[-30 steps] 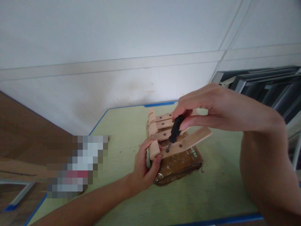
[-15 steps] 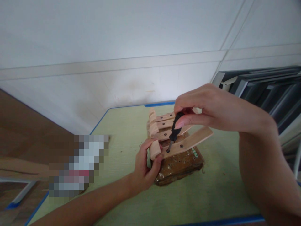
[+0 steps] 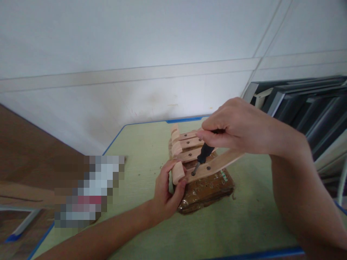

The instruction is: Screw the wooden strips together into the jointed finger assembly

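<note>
A small wooden assembly of several curved slats (image 3: pixel 217 164) with rounded end blocks stands on a brown plastic-wrapped block (image 3: pixel 206 193) on the green table (image 3: pixel 244 224). My left hand (image 3: pixel 166 193) grips the near end block of the front slat. My right hand (image 3: pixel 235 126) is closed round a black-handled screwdriver (image 3: pixel 204 154), held tilted, with its tip on a screw in the front slat next to the left thumb. A second screw shows just right of the tip.
The table has a blue edge and stands against a white wall. A blurred-out patch (image 3: pixel 88 191) lies at the table's left edge. Dark metal frames (image 3: pixel 311 104) lean at the right. Brown floor shows at the left.
My right hand has turned on the screwdriver handle, its fingers now folded over the top and the wrist lower. The left hand and the wooden assembly have stayed put.
</note>
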Demonstrator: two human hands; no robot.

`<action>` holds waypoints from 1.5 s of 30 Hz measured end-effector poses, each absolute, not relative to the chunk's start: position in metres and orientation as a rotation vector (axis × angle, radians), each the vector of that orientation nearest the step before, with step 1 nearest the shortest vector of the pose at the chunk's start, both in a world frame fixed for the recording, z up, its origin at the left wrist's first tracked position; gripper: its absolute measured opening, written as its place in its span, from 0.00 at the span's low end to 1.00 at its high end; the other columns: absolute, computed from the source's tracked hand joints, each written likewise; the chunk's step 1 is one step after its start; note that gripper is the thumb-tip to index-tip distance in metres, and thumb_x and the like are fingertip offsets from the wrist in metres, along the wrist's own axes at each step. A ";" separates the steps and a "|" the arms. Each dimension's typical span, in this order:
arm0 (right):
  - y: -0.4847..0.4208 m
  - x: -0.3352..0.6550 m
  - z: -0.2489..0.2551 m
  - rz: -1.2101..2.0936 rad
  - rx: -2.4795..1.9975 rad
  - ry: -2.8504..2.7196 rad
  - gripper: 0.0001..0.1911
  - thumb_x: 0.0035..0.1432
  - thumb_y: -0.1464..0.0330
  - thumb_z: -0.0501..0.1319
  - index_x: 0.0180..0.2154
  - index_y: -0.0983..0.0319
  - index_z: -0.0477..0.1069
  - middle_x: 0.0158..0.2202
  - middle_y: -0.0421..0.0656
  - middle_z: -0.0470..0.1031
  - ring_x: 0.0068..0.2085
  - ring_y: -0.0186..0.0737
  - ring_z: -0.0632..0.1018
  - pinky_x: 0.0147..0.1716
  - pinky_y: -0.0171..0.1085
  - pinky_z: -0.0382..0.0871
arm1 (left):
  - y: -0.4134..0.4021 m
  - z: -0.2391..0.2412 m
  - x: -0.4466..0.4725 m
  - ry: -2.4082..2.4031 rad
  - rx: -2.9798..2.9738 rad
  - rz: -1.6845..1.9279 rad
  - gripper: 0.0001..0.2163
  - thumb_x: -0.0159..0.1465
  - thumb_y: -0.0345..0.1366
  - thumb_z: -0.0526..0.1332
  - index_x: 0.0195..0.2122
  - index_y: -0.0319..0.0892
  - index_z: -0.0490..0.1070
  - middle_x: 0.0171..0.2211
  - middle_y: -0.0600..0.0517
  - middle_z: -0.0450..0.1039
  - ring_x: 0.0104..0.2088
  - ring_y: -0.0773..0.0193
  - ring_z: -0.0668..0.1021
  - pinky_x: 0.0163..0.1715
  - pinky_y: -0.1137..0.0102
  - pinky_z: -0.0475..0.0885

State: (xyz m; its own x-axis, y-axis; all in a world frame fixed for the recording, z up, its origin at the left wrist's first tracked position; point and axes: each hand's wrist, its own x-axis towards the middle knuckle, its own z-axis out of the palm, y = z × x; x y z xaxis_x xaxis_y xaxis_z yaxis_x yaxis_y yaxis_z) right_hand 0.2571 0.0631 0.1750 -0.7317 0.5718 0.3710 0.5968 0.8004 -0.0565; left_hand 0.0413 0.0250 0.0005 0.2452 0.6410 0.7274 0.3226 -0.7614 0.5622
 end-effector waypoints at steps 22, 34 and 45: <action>0.054 0.280 0.188 0.082 -0.527 -2.725 0.12 0.65 0.71 0.53 0.47 0.60 0.72 0.49 0.38 0.75 0.48 0.30 0.76 0.45 0.29 0.66 | 0.026 -0.002 0.036 0.917 2.266 1.510 0.19 0.63 0.29 0.56 0.56 0.39 0.58 0.46 0.42 0.69 0.50 0.54 0.73 0.47 0.60 0.72; 0.061 0.276 0.188 0.260 -0.578 -2.695 0.10 0.64 0.73 0.55 0.44 0.64 0.72 0.43 0.38 0.76 0.43 0.26 0.74 0.42 0.25 0.63 | 0.025 0.000 0.038 0.892 2.242 1.528 0.17 0.64 0.30 0.56 0.55 0.40 0.60 0.44 0.43 0.70 0.49 0.54 0.73 0.48 0.59 0.71; 0.061 0.276 0.187 0.302 -0.656 -2.687 0.08 0.64 0.70 0.55 0.42 0.63 0.72 0.38 0.39 0.76 0.39 0.30 0.75 0.37 0.31 0.64 | 0.025 0.001 0.039 0.894 2.256 1.536 0.18 0.64 0.29 0.56 0.55 0.40 0.59 0.42 0.45 0.70 0.46 0.56 0.75 0.46 0.61 0.72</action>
State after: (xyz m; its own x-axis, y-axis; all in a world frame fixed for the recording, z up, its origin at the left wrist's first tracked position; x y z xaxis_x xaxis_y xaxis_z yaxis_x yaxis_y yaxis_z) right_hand 0.2757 0.0613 0.1872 -0.8287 0.4790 0.2895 0.4028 0.8695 -0.2858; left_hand 0.0388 0.0249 0.0006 0.2481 0.6229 0.7419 0.3379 -0.7734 0.5364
